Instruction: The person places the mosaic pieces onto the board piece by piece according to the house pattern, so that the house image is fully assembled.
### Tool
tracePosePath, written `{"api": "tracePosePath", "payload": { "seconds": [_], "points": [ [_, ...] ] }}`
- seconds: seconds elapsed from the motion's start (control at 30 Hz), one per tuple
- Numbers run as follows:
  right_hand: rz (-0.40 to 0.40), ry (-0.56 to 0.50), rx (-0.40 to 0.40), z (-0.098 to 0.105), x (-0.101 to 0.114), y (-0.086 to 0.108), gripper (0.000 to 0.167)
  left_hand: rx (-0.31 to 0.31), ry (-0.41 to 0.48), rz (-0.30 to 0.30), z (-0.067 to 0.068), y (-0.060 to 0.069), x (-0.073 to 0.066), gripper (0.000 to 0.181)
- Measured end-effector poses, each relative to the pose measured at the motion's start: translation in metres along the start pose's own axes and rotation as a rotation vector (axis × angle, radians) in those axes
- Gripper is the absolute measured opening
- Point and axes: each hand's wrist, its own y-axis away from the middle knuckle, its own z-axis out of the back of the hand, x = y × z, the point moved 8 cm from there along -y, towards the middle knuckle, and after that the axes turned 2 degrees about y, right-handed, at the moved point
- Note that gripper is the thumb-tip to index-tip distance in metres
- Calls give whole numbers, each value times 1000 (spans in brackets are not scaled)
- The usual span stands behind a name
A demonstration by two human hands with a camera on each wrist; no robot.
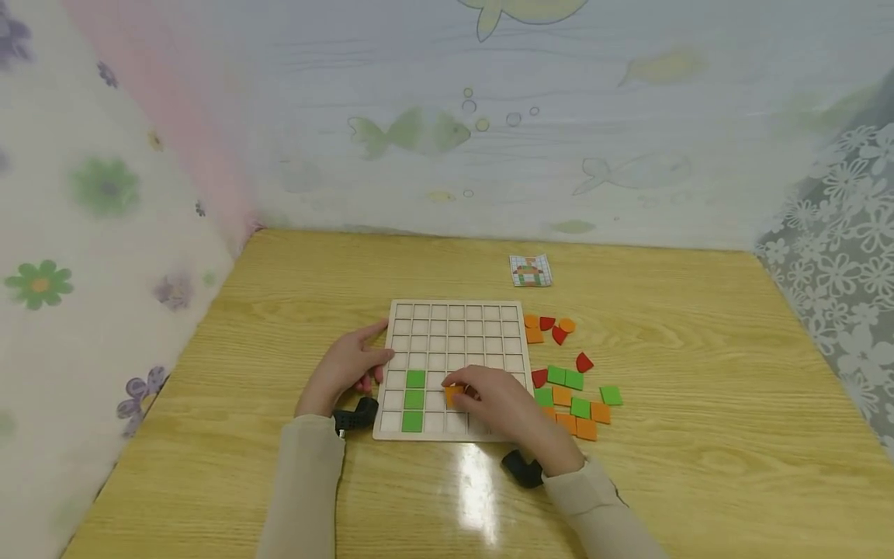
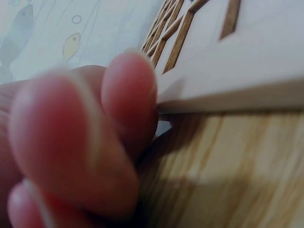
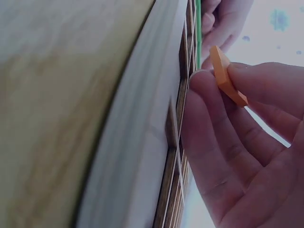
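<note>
The pale grid board [image 1: 456, 305] lies on the table, with three green squares [image 1: 414, 400] in one column at its lower left. At the board's left edge is my left hand [image 1: 345, 369], its thumb over the rim and other fingers bent beside the side wall. In the left wrist view, fingertips [image 2: 128, 85] lie close against the board's side [image 2: 237, 97]. Over the lower middle cells, my right hand [image 1: 503, 404] pinches an orange square [image 1: 452, 394]. The right wrist view shows this orange piece [image 3: 225, 76] tilted between thumb and fingers of my right hand [image 3: 247, 142].
Loose green squares [image 1: 611, 396], orange squares [image 1: 586, 430], red quarter-round pieces [image 1: 584, 362] and orange rounds [image 1: 567, 326] lie along the board's right side. A small pattern card [image 1: 531, 271] is behind the board on the wooden table [image 1: 314, 272]. Patterned walls border the table.
</note>
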Motion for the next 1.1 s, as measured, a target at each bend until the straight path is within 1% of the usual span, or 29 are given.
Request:
{"api": "tracePosePath", "payload": {
  "seconds": [0.2, 0.43, 0.67, 0.77, 0.9, 1.1],
  "points": [
    [43, 13, 10, -5, 6, -1, 20, -15, -37, -18, 1, -1, -1, 60],
    [26, 17, 17, -9, 7, 0, 19, -13, -43, -21, 0, -1, 2, 60],
    [46, -61, 41, -14, 14, 0, 17, -24, -54, -18, 1, -3, 3, 60],
    [44, -75, 46, -16, 15, 1, 17, -21, -49, -15, 0, -2, 3, 60],
    [40, -73, 27, -14, 17, 1, 15, -21, -41, -18, 1, -2, 2, 60],
    [30, -69, 7, -14, 20, 1, 11, -20, -56, -25, 2, -1, 1, 60]
  ]
}}
